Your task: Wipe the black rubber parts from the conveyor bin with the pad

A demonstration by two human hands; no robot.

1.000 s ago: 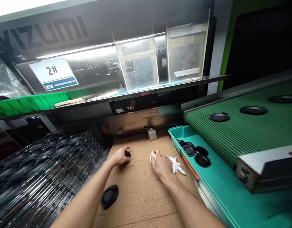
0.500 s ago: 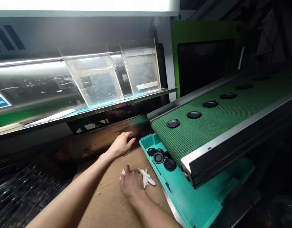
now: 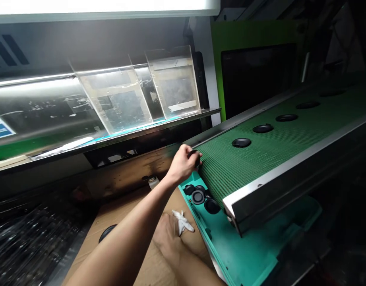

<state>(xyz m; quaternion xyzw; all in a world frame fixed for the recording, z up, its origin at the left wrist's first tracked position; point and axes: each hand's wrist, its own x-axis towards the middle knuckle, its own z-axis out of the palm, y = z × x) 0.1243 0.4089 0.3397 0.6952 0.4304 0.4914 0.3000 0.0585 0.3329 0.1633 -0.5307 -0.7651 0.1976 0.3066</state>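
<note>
Plainly, a grey machine (image 3: pixel 90 43) dominates the wall facing a worker, seen here bare-handed at the near end of a green conveyor belt (image 3: pixel 260 155). Brown cardboard (image 3: pixel 120 202) covers the work surface, with a turquoise tray (image 3: pixel 245 254) along its right side, partly beneath the belt. The left hand (image 3: pixel 182 163), arm extended, is clamped on a black lid (image 3: pixel 194 159), thumb and fingers around it, at the belt's end just above the tray's far corner; whether the lid touches the belt cannot be told. The right hand (image 3: pixel 165 230) is low over the cardboard, half hidden by the left forearm and just beside a crumpled white cloth (image 3: pixel 183 223); whether its fingers are apart or closed on something cannot be told from here. A small bottle (image 3: pixel 153 182) stands at the back. More lids (image 3: pixel 241 142) line the belt, others (image 3: pixel 198 196) lie grouped in the tray, and a single lid (image 3: pixel 105 233) rests on the cardboard.

To an onlooker, this hold calls for light pressure at the rim, a straight lift clear of the mesh, and fingertips kept off the flat face.
</note>
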